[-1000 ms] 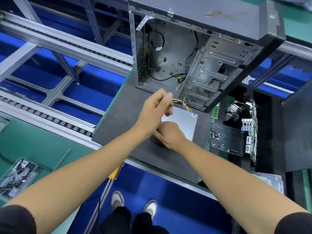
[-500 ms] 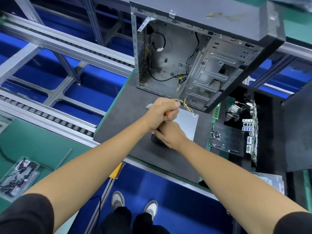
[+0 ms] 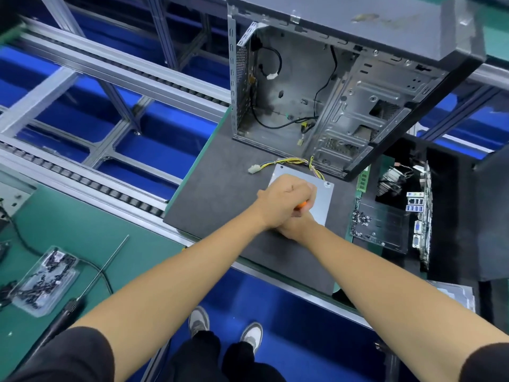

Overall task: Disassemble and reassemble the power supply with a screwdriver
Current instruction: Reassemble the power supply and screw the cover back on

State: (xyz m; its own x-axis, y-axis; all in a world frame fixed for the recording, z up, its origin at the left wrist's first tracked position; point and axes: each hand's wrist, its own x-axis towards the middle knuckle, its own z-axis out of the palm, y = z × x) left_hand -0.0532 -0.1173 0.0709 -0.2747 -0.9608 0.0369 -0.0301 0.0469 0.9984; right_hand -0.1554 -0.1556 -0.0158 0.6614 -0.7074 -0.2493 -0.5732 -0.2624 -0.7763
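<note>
head cam, single view | worn high, looks forward and steeply down over both forearms | wide-angle, edges bowed | hands near centre at arm's reach; shoes below

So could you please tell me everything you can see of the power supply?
The power supply is a flat light-grey metal box lying on the dark mat before the open case. A screw sits in its far right corner. Yellow-black wires leave its far edge, ending in a white plug. Both hands cover its near left part.
</note>
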